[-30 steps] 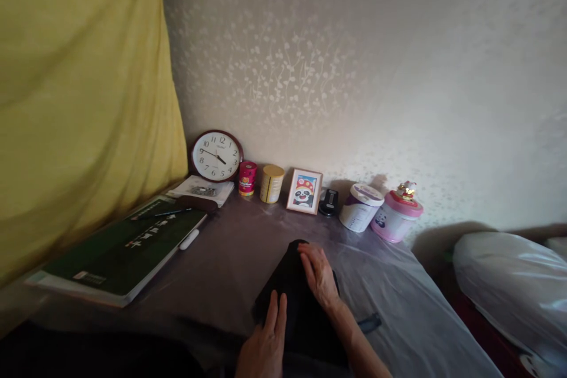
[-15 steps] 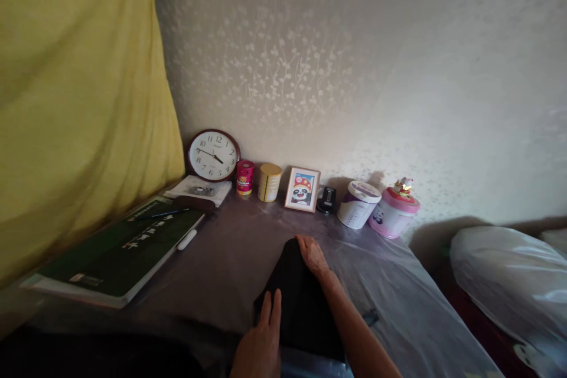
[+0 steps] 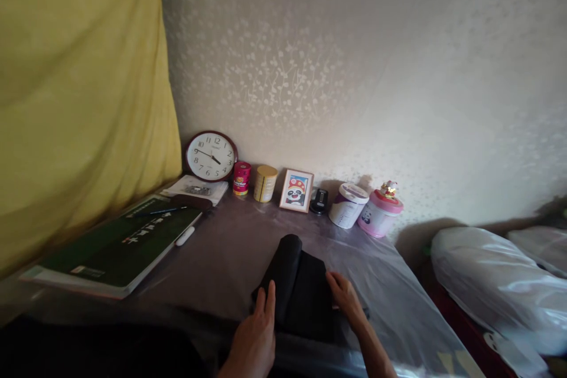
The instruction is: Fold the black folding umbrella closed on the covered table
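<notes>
A piece of black cloth [image 3: 310, 292] lies near the front edge of the table, its left part folded over into a thick, rounded layer and its right part flatter. My left hand [image 3: 257, 336] rests against the cloth's lower left side, fingers stretched out along the fold; its thumb is hidden. At the right edge of the cloth, my right hand [image 3: 345, 295] pinches the fabric between thumb and fingers. A small dark object [image 3: 365, 312], partly hidden by the right forearm, lies just beyond that hand.
Along the wall stand a round clock [image 3: 211, 156], a pink can [image 3: 241, 178], a yellow can [image 3: 266, 184], a panda picture frame [image 3: 296, 190], a black device [image 3: 319, 201], a white tub [image 3: 349, 207] and a pink tub [image 3: 380, 215]. A green book [image 3: 119, 248] lies left, beside a white marker [image 3: 185, 236].
My right hand has moved from the cloth's far top edge down to its right edge. The cloth's left part now shows a rounded fold. My left hand has stayed at the left side.
</notes>
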Action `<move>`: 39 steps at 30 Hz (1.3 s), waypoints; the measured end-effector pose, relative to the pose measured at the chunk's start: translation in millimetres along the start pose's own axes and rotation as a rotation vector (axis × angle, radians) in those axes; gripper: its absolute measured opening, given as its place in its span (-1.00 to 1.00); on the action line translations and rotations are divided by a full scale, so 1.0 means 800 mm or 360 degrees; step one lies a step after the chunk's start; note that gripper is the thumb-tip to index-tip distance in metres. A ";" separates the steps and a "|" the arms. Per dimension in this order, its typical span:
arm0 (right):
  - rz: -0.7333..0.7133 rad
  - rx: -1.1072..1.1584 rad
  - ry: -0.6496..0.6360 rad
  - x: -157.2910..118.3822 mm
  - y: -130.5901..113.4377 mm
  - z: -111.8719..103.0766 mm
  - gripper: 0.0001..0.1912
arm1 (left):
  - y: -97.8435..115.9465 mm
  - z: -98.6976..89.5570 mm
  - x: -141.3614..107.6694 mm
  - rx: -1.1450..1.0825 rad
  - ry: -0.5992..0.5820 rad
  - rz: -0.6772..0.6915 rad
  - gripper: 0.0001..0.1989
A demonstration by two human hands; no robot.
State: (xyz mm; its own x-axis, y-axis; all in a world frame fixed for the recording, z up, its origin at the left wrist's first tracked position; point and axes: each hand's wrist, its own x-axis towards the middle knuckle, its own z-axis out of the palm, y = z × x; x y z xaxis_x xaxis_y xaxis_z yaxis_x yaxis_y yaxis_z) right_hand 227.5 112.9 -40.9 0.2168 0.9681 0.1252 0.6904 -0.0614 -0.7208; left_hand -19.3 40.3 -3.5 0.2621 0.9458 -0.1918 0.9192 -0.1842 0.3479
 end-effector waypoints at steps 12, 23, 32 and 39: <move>-0.0076 0.0484 -0.0163 -0.008 -0.079 0.006 -0.63 | -0.003 0.004 0.001 -0.0015 0.0049 0.0008 -0.25; -0.0140 0.0749 -0.0330 0.028 -0.131 0.062 -0.66 | -0.006 0.008 0.006 -0.0031 0.0025 0.0019 -0.22; -0.0095 0.0255 -0.0300 0.036 -0.135 0.081 -0.71 | -0.010 0.012 0.010 -0.0095 0.0039 0.0027 -0.26; -0.0093 0.0462 -0.0869 0.020 -0.156 0.071 -0.69 | -0.018 0.019 0.006 -0.0061 0.0130 0.0029 -0.40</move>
State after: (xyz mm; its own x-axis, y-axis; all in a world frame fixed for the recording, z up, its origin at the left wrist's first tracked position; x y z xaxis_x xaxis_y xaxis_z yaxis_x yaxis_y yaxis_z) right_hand 105.1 150.2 12.3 -0.2529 0.9571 -0.1413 0.4578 -0.0103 -0.8890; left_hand -26.8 43.5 -23.5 0.2526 0.9613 -0.1103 0.9021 -0.1928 0.3862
